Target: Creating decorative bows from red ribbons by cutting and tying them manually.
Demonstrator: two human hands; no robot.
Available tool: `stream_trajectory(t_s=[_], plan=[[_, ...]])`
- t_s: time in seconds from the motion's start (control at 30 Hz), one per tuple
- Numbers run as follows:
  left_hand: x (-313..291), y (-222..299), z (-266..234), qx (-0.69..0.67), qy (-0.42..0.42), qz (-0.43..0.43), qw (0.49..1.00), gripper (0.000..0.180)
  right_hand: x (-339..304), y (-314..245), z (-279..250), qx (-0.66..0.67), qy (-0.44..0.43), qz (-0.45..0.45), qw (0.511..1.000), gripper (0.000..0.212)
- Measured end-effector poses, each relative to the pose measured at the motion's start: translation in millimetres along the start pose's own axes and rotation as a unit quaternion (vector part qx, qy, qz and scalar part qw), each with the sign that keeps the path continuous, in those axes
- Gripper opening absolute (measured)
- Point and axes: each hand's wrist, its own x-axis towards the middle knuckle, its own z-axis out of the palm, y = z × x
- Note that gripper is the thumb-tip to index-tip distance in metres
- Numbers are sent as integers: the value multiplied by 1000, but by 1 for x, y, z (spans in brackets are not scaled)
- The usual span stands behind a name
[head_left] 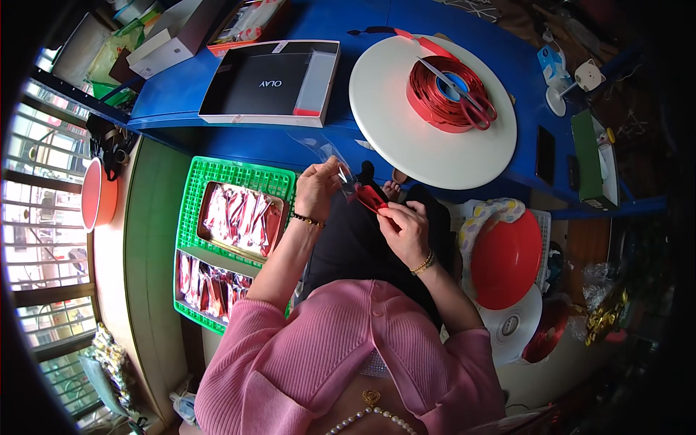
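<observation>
My left hand (pixel 317 191), in front of my lap, pinches a clear plastic bag (pixel 321 147) that stands up past its fingers. In my right hand (pixel 406 230) is a folded piece of red ribbon (pixel 371 199), gripped between thumb and fingers. The ribbon's far end meets the clear plastic near my left fingertips; whether it is inside the bag I cannot tell. Beyond my hands, a big roll of red ribbon (pixel 428 112) lies on a white round board (pixel 377 130). Red-handled scissors (pixel 475 110) rest across the roll.
On my left, a green plastic crate (pixel 185 210) holds two boxes of red pieces in shiny wrapping (pixel 239 217). A black-and-white box (pixel 264 83) sits on the blue table (pixel 167 101). To the right are a red basin (pixel 507 254) and a dark phone (pixel 545 154).
</observation>
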Motion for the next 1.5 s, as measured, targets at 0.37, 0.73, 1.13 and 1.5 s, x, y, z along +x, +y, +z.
stream_trajectory(t_s=[0.37,0.73,1.13,1.5], plan=[[-3,-6,1,-21,-5,-12,1000,19,-2,-10,0,66,-10,70,995,11],[-1,-9,-11,-15,3,-11,1000,17,0,-7,-17,16,16,67,997,10],[-17,-7,2,10,-25,-58,998,14,-9,-11,-7,38,-40,86,995,10],[-41,-40,11,46,-55,-59,996,14,-19,-9,12,37,34,109,993,8]])
